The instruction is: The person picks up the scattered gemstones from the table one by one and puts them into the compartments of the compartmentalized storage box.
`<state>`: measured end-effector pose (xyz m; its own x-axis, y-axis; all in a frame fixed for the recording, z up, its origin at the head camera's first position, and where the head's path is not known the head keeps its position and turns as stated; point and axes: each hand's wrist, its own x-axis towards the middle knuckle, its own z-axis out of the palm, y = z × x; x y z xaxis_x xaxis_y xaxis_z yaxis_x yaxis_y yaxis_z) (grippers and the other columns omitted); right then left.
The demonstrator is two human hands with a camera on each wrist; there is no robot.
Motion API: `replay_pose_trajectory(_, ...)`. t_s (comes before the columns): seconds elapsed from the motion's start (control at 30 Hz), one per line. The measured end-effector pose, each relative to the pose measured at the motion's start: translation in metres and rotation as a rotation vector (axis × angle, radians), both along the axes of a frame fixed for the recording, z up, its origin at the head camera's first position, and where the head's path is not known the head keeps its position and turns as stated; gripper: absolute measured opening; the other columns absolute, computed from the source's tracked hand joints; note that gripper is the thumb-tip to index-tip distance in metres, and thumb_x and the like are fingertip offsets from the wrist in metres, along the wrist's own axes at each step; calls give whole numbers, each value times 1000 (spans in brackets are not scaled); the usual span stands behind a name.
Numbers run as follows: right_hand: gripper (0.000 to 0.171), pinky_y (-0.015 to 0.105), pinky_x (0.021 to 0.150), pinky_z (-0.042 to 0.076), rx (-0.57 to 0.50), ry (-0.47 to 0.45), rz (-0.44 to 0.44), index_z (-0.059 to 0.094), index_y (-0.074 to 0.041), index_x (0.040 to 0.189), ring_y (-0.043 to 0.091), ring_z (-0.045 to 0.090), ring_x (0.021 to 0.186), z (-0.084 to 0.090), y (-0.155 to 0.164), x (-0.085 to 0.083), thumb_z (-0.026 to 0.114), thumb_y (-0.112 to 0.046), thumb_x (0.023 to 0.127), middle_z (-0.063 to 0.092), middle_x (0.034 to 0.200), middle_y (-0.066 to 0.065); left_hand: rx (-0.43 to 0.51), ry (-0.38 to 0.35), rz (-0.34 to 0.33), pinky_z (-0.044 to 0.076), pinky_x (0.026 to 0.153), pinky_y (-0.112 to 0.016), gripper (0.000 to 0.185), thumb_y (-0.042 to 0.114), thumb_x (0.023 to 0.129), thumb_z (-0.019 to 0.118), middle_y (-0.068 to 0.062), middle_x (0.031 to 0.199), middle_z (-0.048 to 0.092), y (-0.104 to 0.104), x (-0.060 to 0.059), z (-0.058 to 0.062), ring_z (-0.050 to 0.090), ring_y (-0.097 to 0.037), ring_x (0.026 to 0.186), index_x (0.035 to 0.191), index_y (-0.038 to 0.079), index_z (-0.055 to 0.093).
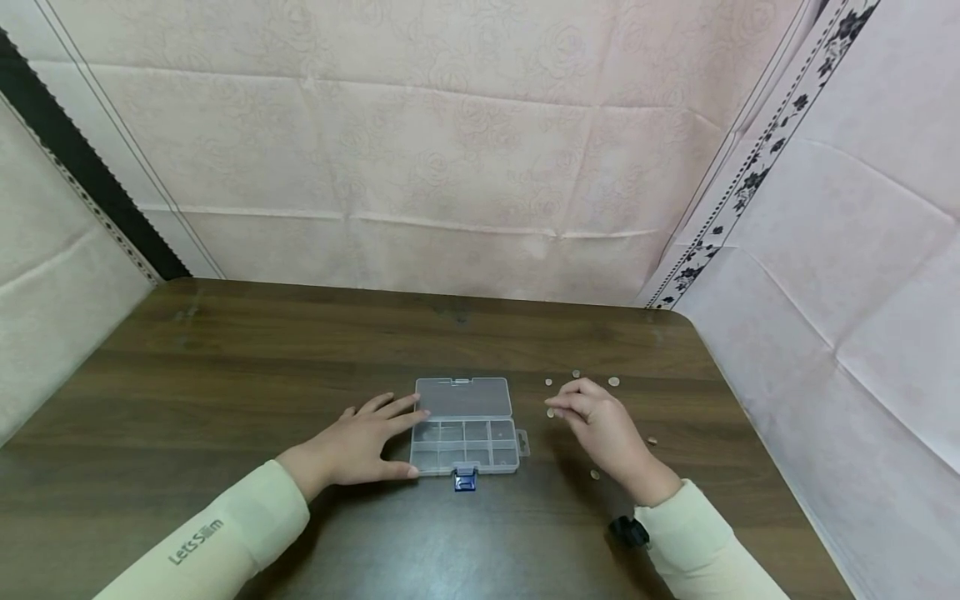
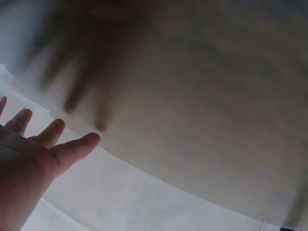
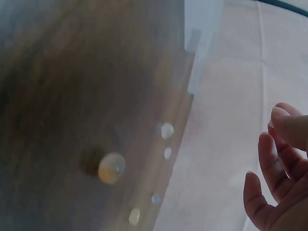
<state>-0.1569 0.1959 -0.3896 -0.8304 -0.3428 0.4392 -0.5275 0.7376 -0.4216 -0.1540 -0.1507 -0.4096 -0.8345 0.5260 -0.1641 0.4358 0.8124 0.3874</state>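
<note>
The left hand [image 1: 358,442] lies flat with fingers spread, touching the open clear organizer box [image 1: 465,433]. Just right of the box, the right hand [image 1: 600,425] hovers loosely curled among scattered beads [image 1: 613,381]; whether it pinches one, I cannot tell.

Head camera: I look forward and down from above onto the dark brown wooden table [image 1: 225,375], both hands in view. Left wrist camera: close beneath my left hand [image 2: 29,159], facing the blurred tabletop. Right wrist camera: close beside my right hand [image 3: 279,178]; shares the small pale round beads [image 3: 111,168] with the head view.
</note>
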Motion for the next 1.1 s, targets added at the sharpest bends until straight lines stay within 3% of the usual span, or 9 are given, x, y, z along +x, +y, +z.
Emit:
replay_pose_trajectory(0.6, 17, 25, 73, 53, 100, -60, 152, 77, -8, 96, 12, 61, 85, -6, -23, 10, 74, 0, 82, 62, 95, -3, 8, -10, 5, 19, 101, -75, 80, 64, 82, 63, 4, 160, 21, 0, 1, 0, 21, -40, 143, 150, 32, 36)
replay_pose_trajectory(1.1, 15, 25, 74, 52, 130, -38, 218, 77, -7, 97, 12, 61, 86, -9, -34, 4, 73, -2, 83, 62, 95, -2, 13, -17, 5, 19, 101, -75, 80, 64, 82, 63, 3, 160, 22, 0, 1, 1, 20, -40, 143, 150, 31, 37)
